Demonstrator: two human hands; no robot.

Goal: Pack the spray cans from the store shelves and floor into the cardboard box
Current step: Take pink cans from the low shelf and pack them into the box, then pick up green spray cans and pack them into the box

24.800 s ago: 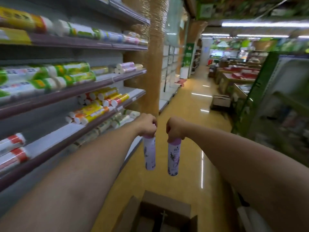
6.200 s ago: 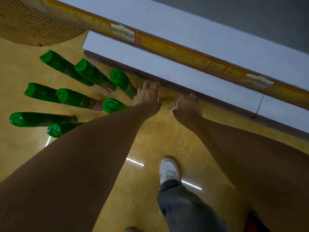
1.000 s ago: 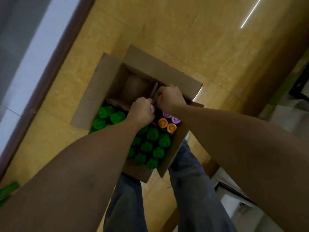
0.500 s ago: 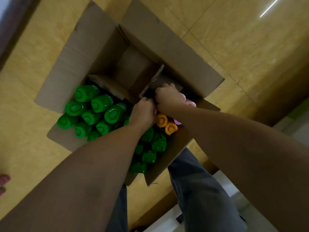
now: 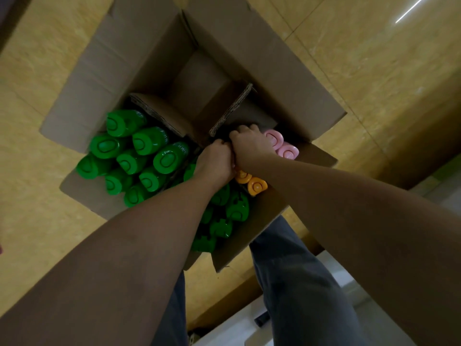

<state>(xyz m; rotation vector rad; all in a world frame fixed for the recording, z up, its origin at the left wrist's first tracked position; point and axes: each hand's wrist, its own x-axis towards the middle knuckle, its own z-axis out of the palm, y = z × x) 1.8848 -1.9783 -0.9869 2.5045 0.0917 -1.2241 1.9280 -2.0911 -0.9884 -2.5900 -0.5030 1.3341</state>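
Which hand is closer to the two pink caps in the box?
Right. The right hand lies just beside the pink caps; the left hand is on its other side, farther off, by the green caps.

Left hand (image 5: 214,162) and right hand (image 5: 249,146) bunched together, anything under them hidden. Left forearm covers some green cans (image 5: 144,144); the box (image 5: 262,71) is cut off at the top edge.

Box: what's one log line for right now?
box: open; left hand, right hand: curled together inside; green cans: packed; pink cans, orange cans: beside right hand
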